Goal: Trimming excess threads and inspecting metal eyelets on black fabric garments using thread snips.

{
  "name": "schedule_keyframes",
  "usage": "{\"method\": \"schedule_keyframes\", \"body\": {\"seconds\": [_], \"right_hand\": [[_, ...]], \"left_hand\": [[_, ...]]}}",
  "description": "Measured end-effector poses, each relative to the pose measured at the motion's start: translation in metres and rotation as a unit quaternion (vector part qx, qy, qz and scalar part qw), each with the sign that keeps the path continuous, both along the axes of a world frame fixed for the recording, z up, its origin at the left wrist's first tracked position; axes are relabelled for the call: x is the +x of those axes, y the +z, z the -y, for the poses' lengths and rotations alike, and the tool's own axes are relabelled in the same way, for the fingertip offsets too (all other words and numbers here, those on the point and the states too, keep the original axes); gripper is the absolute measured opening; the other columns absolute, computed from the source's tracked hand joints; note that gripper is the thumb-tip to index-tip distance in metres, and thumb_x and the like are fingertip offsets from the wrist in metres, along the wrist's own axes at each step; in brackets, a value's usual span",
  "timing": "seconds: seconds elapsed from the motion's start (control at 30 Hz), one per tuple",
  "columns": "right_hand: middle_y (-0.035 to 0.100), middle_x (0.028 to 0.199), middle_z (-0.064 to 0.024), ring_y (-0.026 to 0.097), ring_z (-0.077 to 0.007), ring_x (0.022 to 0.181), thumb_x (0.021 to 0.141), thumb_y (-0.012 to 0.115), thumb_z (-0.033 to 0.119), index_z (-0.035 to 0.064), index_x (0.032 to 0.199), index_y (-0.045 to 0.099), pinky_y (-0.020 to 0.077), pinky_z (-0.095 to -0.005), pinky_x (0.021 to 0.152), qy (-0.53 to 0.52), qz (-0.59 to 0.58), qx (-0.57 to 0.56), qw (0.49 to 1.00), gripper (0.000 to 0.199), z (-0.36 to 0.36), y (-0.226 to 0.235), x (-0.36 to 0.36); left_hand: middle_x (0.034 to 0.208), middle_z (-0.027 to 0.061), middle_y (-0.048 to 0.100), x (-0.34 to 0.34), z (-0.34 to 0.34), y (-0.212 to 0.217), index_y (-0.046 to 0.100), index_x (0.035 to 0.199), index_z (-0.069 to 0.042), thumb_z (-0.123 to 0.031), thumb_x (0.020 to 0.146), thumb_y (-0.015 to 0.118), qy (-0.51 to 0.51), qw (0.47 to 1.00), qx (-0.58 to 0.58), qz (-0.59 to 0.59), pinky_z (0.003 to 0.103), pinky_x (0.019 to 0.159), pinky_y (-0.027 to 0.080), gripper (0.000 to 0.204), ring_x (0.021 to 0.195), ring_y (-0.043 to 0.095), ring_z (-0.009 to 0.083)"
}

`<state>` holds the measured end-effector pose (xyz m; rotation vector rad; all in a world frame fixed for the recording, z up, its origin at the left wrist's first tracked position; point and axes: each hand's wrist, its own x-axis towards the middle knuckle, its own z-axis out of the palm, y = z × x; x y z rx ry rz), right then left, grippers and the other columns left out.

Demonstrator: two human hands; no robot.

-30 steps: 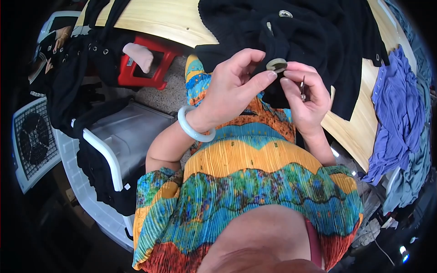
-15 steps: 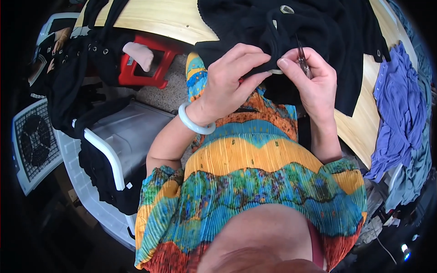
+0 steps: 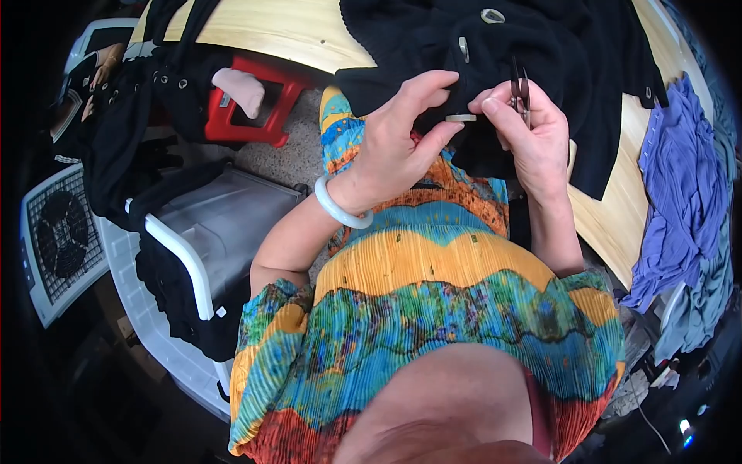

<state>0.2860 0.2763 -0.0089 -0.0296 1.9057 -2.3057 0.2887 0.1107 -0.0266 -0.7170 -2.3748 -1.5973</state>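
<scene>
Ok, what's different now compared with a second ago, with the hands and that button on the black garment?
The right hand lifted off the black garment and turned up, so the small dark snips in it now point away from the body. The pale button went from face-up to edge-on, pinched between the left hand and the right fingertips. The garment, red stool and purple cloth stayed put.

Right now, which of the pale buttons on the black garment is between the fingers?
The lowest button, pinched between the left hand and right hand; the other two sit untouched higher up.
</scene>
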Motion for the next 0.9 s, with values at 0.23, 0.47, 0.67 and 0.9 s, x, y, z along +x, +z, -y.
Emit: {"method": "schedule_keyframes", "body": {"seconds": [0.23,0.47,0.67,0.9], "right_hand": [[0.059,0.085,-0.0046,0.057,-0.0076,0.080,0.079,0.059,0.000,-0.0015,0.093,0.054,0.0458,-0.0187,0.073,0.008,0.016,-0.020,1.000,0.015,0.000,-0.004,0.002],[0.059,0.088,-0.0035,0.055,-0.0053,0.081,0.078,0.061,0.001,-0.0029,0.098,0.053,0.0454,-0.0174,0.071,0.004,0.010,-0.005,1.000,0.021,0.007,-0.007,0.000],[0.059,0.072,0.0000,0.051,-0.0027,0.062,0.071,0.069,0.007,0.0006,0.085,0.059,0.0425,-0.0168,0.057,-0.065,-0.146,0.148,0.976,0.018,0.018,-0.011,0.000],[0.054,0.069,0.0062,0.041,0.0035,0.057,0.077,0.063,0.004,-0.0001,0.081,0.058,0.0328,-0.0116,0.050,-0.033,-0.066,0.042,0.996,0.007,0.015,0.001,0.002]], "left_hand": [[0.079,0.0082,0.060,-0.006,0.004,-0.010,0.053,0.103,-0.002,-0.005,0.067,0.070,0.070,0.998,-0.011,-0.003,0.023,0.055,0.046,0.039,0.061,0.057,0.0147],[0.081,0.0086,0.058,-0.002,0.009,-0.007,0.059,0.091,0.000,-0.005,0.068,0.070,0.044,0.995,0.002,0.089,0.020,0.047,0.043,0.026,0.058,0.055,0.0110],[0.083,0.0104,0.057,-0.010,0.010,-0.006,0.059,0.091,-0.001,0.003,0.064,0.066,0.061,0.988,-0.052,-0.131,0.024,0.051,0.045,0.028,0.063,0.057,0.0181],[0.085,0.0087,0.058,-0.009,0.011,0.006,0.058,0.090,0.000,0.007,0.064,0.064,0.033,0.997,0.071,0.024,0.021,0.054,0.044,0.028,0.067,0.057,0.0139]]}}
